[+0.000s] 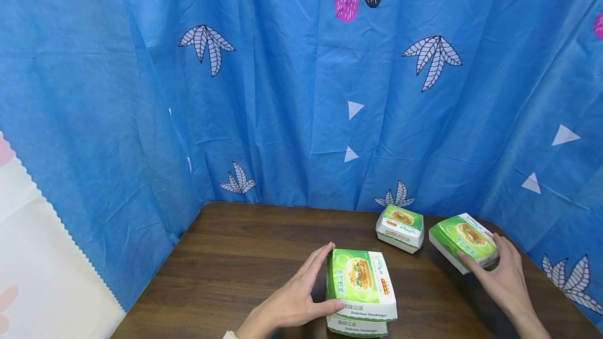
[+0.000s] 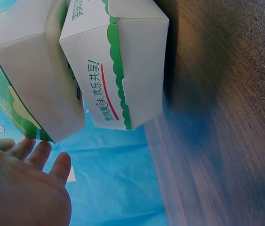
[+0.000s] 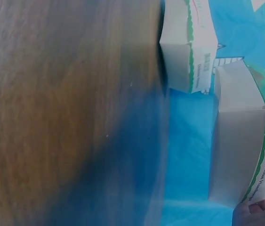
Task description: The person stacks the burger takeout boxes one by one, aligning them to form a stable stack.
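Observation:
Two hamburger boxes stand stacked near the table's front edge in the head view, the upper box (image 1: 358, 279) covering most of the lower box (image 1: 357, 326). At the stack's left side is my left hand (image 1: 294, 294), thumb and fingers spread beside the upper box. In the left wrist view, the left hand's fingers (image 2: 40, 153) reach the upper box's edge; whether they touch is unclear. My right hand (image 1: 506, 271) grips another hamburger box (image 1: 464, 239) between thumb and fingers. The right wrist view shows this box (image 3: 238, 146) raised off the table and tilted.
One more hamburger box (image 1: 400, 228) sits on the dark wooden table (image 1: 245, 255) near its back edge, left of the held box. A blue patterned curtain (image 1: 282, 119) hangs close behind the table and along its sides.

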Available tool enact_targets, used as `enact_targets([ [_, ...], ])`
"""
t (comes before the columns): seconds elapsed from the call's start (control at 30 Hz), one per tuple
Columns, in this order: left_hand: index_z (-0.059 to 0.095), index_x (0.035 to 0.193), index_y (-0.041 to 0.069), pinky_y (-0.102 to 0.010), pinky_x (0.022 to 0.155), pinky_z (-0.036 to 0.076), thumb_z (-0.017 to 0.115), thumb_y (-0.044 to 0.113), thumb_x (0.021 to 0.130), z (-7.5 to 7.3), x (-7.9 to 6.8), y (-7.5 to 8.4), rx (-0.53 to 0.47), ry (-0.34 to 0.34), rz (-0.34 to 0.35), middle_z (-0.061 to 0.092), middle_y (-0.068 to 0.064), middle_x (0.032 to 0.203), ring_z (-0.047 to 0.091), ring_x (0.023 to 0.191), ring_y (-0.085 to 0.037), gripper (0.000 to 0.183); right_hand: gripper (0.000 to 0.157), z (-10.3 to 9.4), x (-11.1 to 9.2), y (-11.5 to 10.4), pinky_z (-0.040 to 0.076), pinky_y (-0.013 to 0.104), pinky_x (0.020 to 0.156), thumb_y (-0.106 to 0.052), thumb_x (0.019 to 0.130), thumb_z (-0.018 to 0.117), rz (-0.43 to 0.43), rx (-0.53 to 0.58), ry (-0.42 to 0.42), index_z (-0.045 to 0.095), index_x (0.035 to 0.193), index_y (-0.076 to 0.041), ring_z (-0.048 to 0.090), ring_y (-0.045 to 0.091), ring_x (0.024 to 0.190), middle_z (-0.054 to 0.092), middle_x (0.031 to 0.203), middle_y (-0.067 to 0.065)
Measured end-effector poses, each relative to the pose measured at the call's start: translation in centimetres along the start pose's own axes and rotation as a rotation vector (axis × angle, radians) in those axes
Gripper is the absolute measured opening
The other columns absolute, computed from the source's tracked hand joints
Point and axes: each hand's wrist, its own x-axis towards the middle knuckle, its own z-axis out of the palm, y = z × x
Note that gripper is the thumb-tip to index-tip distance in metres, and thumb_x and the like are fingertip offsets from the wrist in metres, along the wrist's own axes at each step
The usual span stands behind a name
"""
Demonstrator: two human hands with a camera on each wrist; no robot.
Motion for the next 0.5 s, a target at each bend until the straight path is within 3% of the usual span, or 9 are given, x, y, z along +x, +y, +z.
enact_targets([
  [0.5, 0.008, 0.163, 0.044, -0.056, 0.118, 0.036, 0.068, 0.059, 0.092, 0.0, 0.0, -0.2, 0.015, 0.007, 0.007, 0.018, 0.013, 0.17, 0.029, 0.152, -0.017, 0.094, 0.106, -0.2, -0.6, -2.2, 0.019, 0.079, 0.109, -0.042, 0.092, 0.076, -0.083, 0.019, 0.037, 0.012, 0.16, 0.01, 0.009, 0.057, 0.15, 0.01, 0.163, 0.038],
])
